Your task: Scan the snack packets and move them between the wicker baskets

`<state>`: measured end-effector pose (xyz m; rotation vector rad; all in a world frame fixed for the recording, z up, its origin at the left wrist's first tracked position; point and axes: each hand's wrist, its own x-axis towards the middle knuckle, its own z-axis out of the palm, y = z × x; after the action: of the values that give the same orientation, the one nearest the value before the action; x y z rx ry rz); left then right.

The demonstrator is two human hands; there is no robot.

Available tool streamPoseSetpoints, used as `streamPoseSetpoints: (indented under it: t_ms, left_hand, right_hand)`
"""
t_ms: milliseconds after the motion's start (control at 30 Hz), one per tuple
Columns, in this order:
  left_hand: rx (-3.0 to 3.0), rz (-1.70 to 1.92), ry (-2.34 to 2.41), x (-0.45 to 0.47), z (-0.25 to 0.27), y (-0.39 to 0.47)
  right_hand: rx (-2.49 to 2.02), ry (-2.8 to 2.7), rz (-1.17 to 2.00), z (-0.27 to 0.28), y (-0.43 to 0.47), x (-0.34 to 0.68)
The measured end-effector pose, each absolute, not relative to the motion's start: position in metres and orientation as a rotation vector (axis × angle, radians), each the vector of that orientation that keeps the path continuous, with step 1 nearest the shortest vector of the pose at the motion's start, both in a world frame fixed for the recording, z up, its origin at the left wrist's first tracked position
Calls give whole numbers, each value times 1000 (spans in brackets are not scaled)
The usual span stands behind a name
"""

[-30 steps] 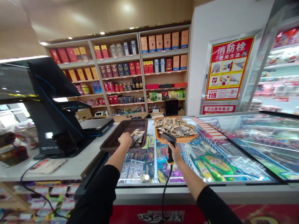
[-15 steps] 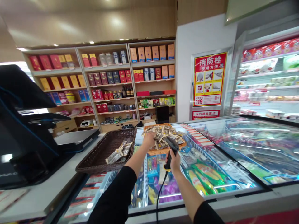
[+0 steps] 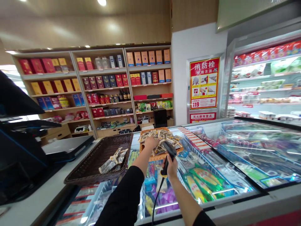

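My right hand is wrapped round the grip of a black barcode scanner. The scanner tilts over the front of an orange woven basket, and its black cable hangs down toward me. Small printed snack packets fill that basket in a heap. My left hand reaches onto the heap at its left side; its fingertips are lost among the packets, so their grip does not show. To the left, a dark brown wicker tray holds several similar packets at its right end.
Basket and tray rest on the glass top of a chest freezer full of packaged food. A flat scale and a dark checkout machine stand at the left. Shelves of boxed bottles line the back; a lit fridge is at right.
The view has tilted up slightly and shifted right. My left hand stays at the heap of packets, and my right hand still holds the scanner near the basket's front.
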<state>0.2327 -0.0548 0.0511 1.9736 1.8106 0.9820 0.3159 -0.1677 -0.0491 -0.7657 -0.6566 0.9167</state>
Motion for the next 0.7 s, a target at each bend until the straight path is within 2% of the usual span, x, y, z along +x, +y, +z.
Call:
streamPoseSetpoints:
  t_ms: [233,433,567,700]
  left_hand:
    - [1623,1193,1639,206,41,-69]
    - [949,1206,1020,129,57,-94]
    - [784,1174,1052,78,51,-107]
    - [812,1385,1061,59,31,-108]
  right_hand:
    - [-757,-706,922,-53,-170,319]
    - [-746,-783,941,-50,-184,314]
    - [-713,-838,964,-48,-192,298]
    - [-715,-1043,1017,-41,-198,280]
